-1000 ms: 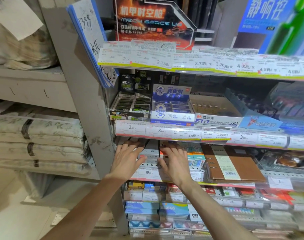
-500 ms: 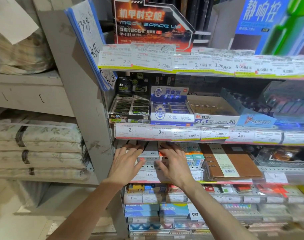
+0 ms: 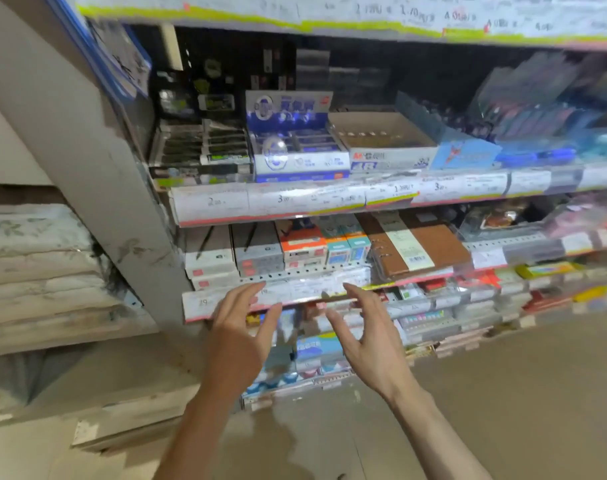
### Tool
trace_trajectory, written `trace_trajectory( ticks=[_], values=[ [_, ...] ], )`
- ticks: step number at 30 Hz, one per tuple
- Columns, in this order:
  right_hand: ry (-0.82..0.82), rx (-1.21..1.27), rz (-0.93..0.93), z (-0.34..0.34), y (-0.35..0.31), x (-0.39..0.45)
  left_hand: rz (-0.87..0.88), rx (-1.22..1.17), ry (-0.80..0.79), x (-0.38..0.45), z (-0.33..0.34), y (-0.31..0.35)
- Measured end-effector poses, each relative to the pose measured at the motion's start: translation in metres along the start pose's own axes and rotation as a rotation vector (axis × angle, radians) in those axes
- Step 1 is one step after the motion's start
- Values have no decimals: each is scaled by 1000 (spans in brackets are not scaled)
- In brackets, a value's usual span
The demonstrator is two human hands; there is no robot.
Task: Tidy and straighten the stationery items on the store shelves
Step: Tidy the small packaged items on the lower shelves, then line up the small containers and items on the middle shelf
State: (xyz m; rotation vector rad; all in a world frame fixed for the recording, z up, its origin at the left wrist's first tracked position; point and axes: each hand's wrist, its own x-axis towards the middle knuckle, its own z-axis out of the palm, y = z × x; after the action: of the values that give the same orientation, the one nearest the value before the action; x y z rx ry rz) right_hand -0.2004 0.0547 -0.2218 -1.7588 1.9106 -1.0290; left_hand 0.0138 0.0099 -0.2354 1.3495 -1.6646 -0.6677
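Both hands, left hand [image 3: 238, 336] and right hand [image 3: 371, 344], now off the boxes [image 3: 257, 256], grip slack and empty; that row looks straightened.

boxes [image 3: 257, 252] left of notebook [image 3: 416, 249], hands [image 3: 241, 336] before shelf [image 3: 295, 292]

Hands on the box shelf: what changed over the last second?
Both hands came back off the boxes: the left hand and right hand now hang open in front of the shelf edge, fingers spread, no grip on anything. The white boxes, orange box and brown notebook stayed where they were.
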Motion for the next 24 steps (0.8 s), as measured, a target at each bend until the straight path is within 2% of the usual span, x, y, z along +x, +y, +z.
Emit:
trace_trajectory(
  ticks=[3,8,16,24],
  values=[
    [-25,51,89,-18,17,-20,-167,-73,-79,-21,22,17],
    [-4,118,157,-56,58,-37,-222,-69,-187,-41,71,62],
    [-7,102,135,-166,164,-47,-221,-108,-154,-57,190,155],
    [69,126,201,-268,249,-36,-191,-167,-231,-45,293,232]
  ],
)
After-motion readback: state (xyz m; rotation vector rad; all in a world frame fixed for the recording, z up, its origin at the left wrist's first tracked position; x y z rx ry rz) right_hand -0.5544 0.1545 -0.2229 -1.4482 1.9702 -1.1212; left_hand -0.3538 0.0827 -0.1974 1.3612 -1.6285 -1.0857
